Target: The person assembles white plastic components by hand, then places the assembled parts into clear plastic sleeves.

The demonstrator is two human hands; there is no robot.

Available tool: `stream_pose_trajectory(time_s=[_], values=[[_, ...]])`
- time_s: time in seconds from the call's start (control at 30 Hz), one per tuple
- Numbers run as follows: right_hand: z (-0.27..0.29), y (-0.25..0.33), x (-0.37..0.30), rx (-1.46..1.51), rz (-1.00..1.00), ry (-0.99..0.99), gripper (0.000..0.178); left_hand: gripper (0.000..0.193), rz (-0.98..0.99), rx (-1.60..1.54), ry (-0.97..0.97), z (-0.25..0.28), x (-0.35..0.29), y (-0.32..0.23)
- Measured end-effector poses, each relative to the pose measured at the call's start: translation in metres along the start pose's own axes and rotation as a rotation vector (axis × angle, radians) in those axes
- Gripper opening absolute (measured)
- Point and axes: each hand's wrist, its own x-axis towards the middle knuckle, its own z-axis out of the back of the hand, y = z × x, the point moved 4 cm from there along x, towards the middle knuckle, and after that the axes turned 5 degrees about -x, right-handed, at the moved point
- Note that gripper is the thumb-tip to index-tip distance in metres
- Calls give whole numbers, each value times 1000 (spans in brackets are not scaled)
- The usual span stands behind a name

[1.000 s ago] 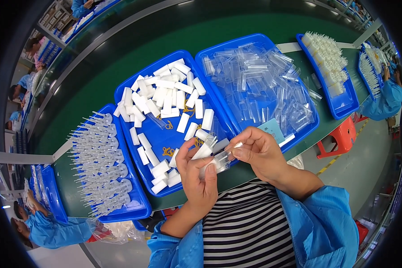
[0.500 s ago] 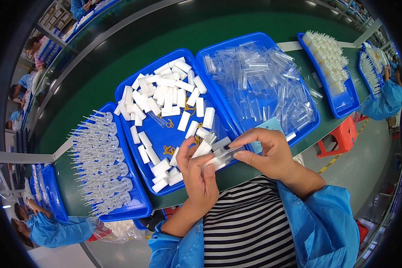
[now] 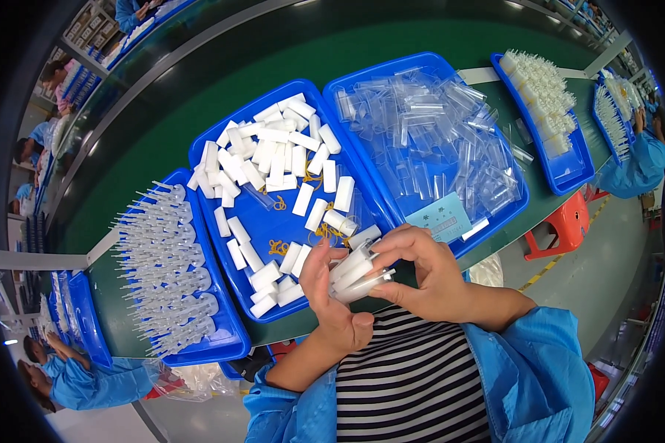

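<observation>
The right hand (image 3: 425,269) grips a small bundle of tubes (image 3: 355,277), clear with white inside, between the thumb below and the bent fingers above. The left hand (image 3: 336,299) is partly spread: its thumb stands away from the bundle, while its raised fingers lie along the bundle's left side, touching it. How many tubes there are is hard to tell, since the fingers cover part of them. The bundle is in front of the person's striped shirt (image 3: 399,376), over the near edge of the green bench (image 3: 266,63), and tilts up toward the right. Just beyond the hands, a blue tray (image 3: 255,218) holds many loose white blocks (image 3: 277,166), heaped at the far end and scattered nearer, with yellow bands (image 3: 278,248) among them. Right of it, a second tray (image 3: 363,171) holds a pile of clear sleeves (image 3: 410,111); a pale blue card (image 3: 440,218) lies at its near end, just beyond the right hand. On the left, a third tray (image 3: 233,343) carries rows of thin-stemmed, translucent parts (image 3: 166,273). On the right, a narrow tray (image 3: 571,177) holds packed whitish parts (image 3: 543,100). A red stool (image 3: 561,229) stands on the floor below the bench's right side. Co-workers in blue sit at both sides, one at the right (image 3: 635,166) and another at the lower left (image 3: 92,380).
</observation>
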Motion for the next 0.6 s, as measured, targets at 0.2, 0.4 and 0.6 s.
stream_pose_trajectory(time_s=[0.2,0.4,0.6], values=[[10,20,1,-163,155,-86,35,64,362,-425,-29,7,14,-4],[11,8,-1,-215,115,-72,35,32,576,-498,98,0,11,5],[14,11,-2,-277,138,-81,32,37,589,-470,128,-4,12,5]])
